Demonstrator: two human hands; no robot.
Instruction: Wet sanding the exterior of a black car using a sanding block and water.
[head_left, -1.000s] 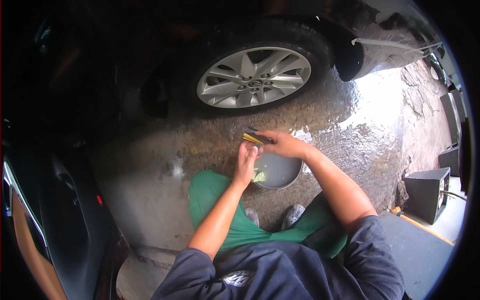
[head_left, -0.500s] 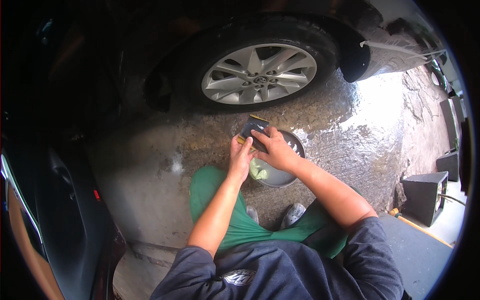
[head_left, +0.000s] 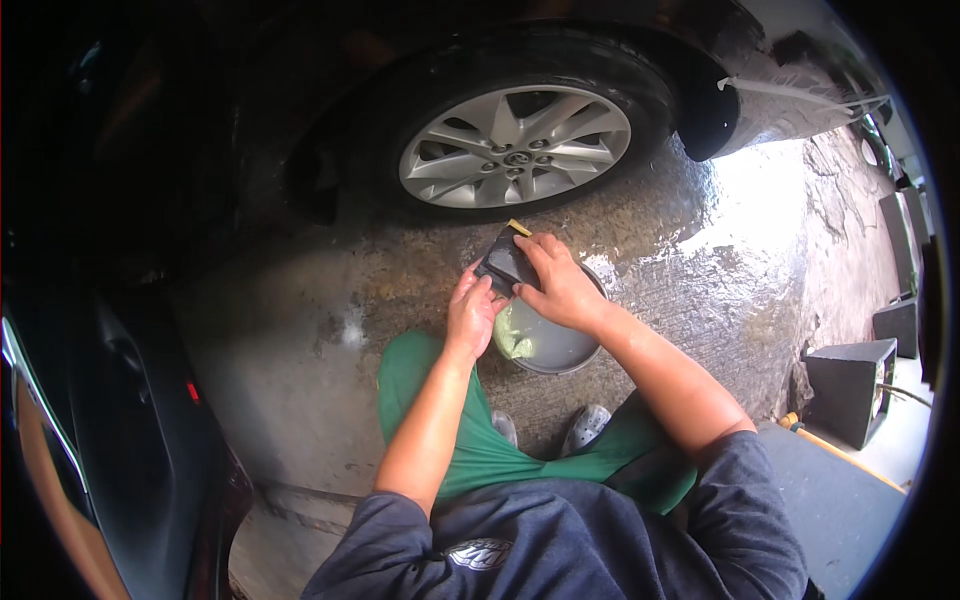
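Both hands meet over a round dark basin [head_left: 556,371] on the wet ground between me and the car wheel [head_left: 515,150]. From the left side my left hand [head_left: 472,318] grips a dark flat pad with a yellow edge [head_left: 507,262], its thumb on the near corner. My right hand [head_left: 562,285] holds the same pad from the right, fingers laid across its upper part. I cannot tell exactly what the pad is made of. Cloudy liquid fills the basin below, and a pale green cloth [head_left: 514,338] lies at its left side.
A dark car stands ahead, its silver-spoked wheel close beyond my hands. At the left is an open car door [head_left: 120,400]. Dark square planters [head_left: 850,390] line the right side, near a yellow-handled tool [head_left: 840,450]. My shoes [head_left: 585,428] are just below the basin.
The pad has turned and tilted in my hands, and less of its yellow edge shows. My right hand has shifted up along it, while my left hand has moved slightly down and left.
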